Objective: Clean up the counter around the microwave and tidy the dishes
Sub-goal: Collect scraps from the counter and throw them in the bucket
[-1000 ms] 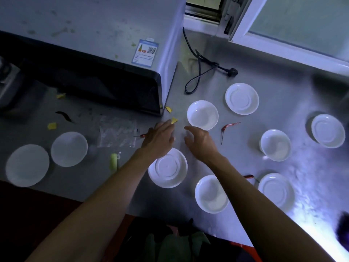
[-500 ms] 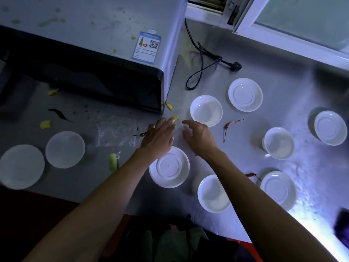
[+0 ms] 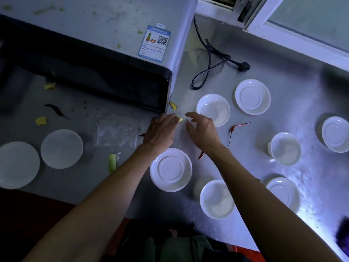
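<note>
A steel counter (image 3: 283, 76) carries several white saucers and bowls around a microwave (image 3: 105, 53). My left hand (image 3: 160, 129) lies flat on the counter just before the microwave's front right corner, its fingertips touching a small yellow scrap (image 3: 180, 119). A second yellow scrap (image 3: 172, 106) sits against that corner. My right hand (image 3: 202, 129) hovers beside the left one with loosely curled fingers and holds nothing; it partly covers a white bowl (image 3: 213, 107). An upturned saucer (image 3: 171, 170) lies under my left wrist. Red chillies lie at the right (image 3: 238, 127) and by my right wrist (image 3: 201, 155).
A black power cord (image 3: 209, 61) with its plug (image 3: 244, 66) lies behind the dishes. Left of my hands are a clear plastic bag (image 3: 117, 131), a green vegetable piece (image 3: 112, 163), a dark chilli (image 3: 56, 110), yellow scraps (image 3: 41, 121) and two round plates (image 3: 61, 148). The counter's front edge is near.
Both hands have moved a little forward toward the microwave's front corner. The left fingertips stay at the yellow scrap and the right fingers have spread slightly.
</note>
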### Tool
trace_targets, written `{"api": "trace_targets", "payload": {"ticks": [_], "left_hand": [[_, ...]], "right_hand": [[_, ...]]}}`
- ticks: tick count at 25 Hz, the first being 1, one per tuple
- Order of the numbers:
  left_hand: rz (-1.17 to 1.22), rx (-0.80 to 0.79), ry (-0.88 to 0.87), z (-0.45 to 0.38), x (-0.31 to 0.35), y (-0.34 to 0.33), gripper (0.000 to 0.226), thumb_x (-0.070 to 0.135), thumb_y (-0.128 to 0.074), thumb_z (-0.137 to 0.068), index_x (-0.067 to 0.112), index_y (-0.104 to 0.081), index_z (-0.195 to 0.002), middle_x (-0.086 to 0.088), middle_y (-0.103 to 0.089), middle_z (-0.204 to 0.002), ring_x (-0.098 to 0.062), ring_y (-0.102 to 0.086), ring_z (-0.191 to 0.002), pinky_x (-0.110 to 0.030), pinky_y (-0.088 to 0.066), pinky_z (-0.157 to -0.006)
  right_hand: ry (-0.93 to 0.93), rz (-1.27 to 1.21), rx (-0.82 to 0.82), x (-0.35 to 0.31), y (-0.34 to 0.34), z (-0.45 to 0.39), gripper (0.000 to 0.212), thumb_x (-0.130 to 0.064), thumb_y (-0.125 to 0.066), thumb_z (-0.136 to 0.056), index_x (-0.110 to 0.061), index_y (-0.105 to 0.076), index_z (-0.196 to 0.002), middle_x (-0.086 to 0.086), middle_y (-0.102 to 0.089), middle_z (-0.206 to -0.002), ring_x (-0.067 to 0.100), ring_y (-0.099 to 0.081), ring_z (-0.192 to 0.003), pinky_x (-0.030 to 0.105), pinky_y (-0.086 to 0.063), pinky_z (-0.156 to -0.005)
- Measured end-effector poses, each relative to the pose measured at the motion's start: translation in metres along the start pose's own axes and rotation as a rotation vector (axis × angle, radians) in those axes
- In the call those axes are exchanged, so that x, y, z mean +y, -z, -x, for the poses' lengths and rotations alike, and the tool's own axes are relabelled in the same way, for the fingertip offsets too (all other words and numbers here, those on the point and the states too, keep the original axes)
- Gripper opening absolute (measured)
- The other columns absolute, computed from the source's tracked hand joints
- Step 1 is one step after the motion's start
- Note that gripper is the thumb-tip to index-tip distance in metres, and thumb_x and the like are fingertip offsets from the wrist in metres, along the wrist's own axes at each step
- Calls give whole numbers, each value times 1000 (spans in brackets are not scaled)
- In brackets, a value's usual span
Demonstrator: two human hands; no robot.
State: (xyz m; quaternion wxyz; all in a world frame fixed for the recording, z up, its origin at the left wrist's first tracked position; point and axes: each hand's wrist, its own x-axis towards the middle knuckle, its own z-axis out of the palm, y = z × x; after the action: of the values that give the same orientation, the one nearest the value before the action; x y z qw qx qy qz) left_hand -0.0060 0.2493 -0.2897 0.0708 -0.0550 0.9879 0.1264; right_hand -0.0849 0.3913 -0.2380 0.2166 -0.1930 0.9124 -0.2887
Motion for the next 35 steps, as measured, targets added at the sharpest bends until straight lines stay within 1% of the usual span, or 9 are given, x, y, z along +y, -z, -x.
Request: {"api": "trace_targets", "payload": {"ticks": [3,6,8,11,14,21,26,30,35], "left_hand": [[24,17,31,-2,3,-1,42,14,-50,-96,17,-50,-138,-4,-57,-126,-27,-50,-114,-42,-42,-87],[4,-28,73,-6,10,-3,43,22,-45,-100,19,-44,-143,-7,-54,-120,-27,-49,-112,-42,-41,-88],[16,-19,102,-7,12,-5,35,23,-44,-101,19,-49,-136,-6,-53,-117,-26,-48,-112,-41,-40,-88],[89,31,120,-3,11,-6,18,19,-52,-98,17,-59,-114,-4,-56,-111,-26,-49,-108,-38,-41,-85],[210,75,167,4,2,-3,7,18,-56,-96,16,-62,-99,-1,-61,-103,-24,-52,-103,-38,-42,-82],[295,144,285,25,-31,6,10,19,-58,-95,17,-67,-99,-1,-69,-100,-26,-56,-97,-42,-47,-81],[288,109,259,26,-44,5,11,17,-58,-94,16,-67,-98,-1,-69,-99,-27,-54,-98,-42,-46,-83],[294,104,208,24,-44,4,11,15,-60,-92,16,-68,-100,0,-69,-101,-27,-55,-99,-41,-46,-82],[308,111,162,22,-49,3,12,13,-62,-90,15,-69,-101,0,-70,-99,-27,-56,-97,-40,-47,-79]], "right_hand": [[25,-11,16,2,-2,3,30,-10,-58,-96,-8,-66,-125,12,-70,-121,31,-67,-106,44,-52,-93],[38,-27,40,3,-3,5,28,-11,-58,-97,-7,-67,-124,12,-70,-120,30,-69,-102,43,-54,-93],[28,-29,43,5,-5,6,28,-12,-58,-98,-8,-66,-124,11,-70,-121,29,-69,-102,41,-54,-95],[18,-24,37,6,-6,6,28,-12,-58,-98,-9,-66,-125,11,-70,-122,28,-68,-103,40,-53,-97],[41,-33,30,2,-10,2,29,-9,-56,-96,-8,-68,-122,13,-71,-118,30,-69,-102,42,-54,-92],[13,-6,3,-18,-35,-29,34,-8,-55,-90,-9,-68,-122,17,-71,-109,36,-66,-96,40,-53,-83],[19,94,47,-24,-43,-56,21,-6,-55,-86,-7,-66,-104,17,-65,-105,37,-59,-90,31,-40,-69],[2,205,18,-30,-46,-67,22,-10,-58,-89,-7,-65,-109,16,-56,-113,40,-58,-91,45,-50,-77],[-49,264,19,-34,-47,-72,17,-7,-50,-91,-3,-62,-103,17,-53,-110,41,-57,-91,46,-49,-75]]}}
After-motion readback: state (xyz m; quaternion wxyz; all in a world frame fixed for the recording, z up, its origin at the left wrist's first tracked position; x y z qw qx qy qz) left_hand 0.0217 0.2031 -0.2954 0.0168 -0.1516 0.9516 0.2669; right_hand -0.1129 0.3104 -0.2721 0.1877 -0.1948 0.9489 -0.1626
